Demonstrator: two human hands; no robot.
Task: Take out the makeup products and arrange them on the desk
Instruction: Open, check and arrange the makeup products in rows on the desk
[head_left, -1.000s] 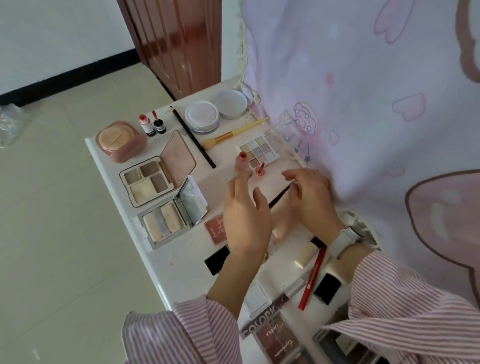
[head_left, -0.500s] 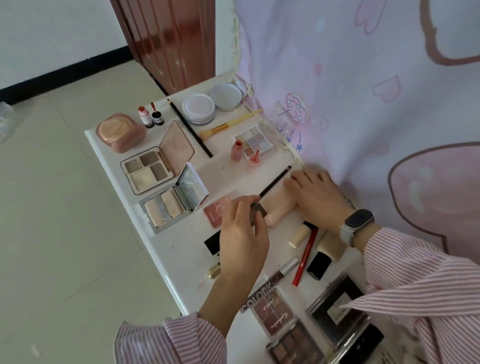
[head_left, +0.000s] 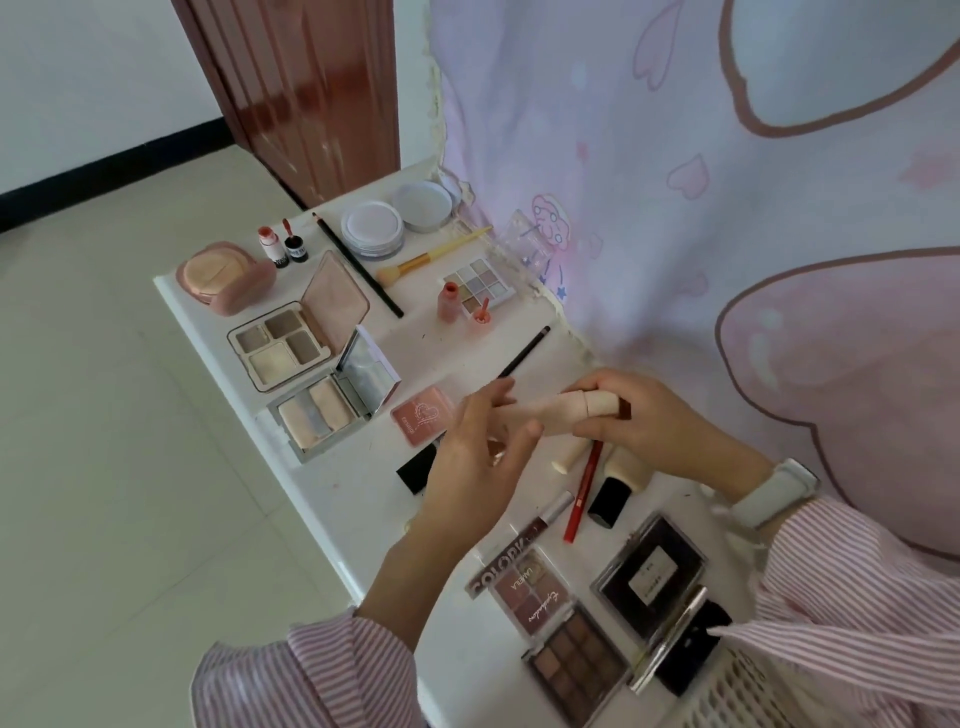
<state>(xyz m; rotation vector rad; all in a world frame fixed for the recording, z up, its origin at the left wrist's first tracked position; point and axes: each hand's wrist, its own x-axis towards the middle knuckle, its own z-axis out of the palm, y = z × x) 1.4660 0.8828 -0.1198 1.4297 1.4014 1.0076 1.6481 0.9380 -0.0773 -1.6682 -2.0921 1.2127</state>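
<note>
Holding a beige tube (head_left: 566, 413) level above the surface (head_left: 197, 312), between both hands: right hand (head_left: 644, 421) gripping the cap end, fingers (head_left: 597, 385) curled over it; left hand (head_left: 478, 452) meeting the body end, fingers loosely spread around it, grip itself not clear to see. Likely uncapping or checking the tube before setting it down. Best done with the body held firm in the left hand and the cap turned or pulled straight by the right, no squeeze on the soft body, lest product spill. Worth keeping clear of the red pencil (head_left: 584, 493) and the cream stick (head_left: 569, 457) lying just below the hands, both apt to roll if knocked. For placing: bare patch near the black pencil (head_left: 522, 353) and the pink blush compact (head_left: 423, 421), beside the open palettes (head_left: 283, 348) already laid out in rows. Standing it upright on the cap looks risky on this crowded top; lying flat, parallel to its neighbours, looks safer.
</note>
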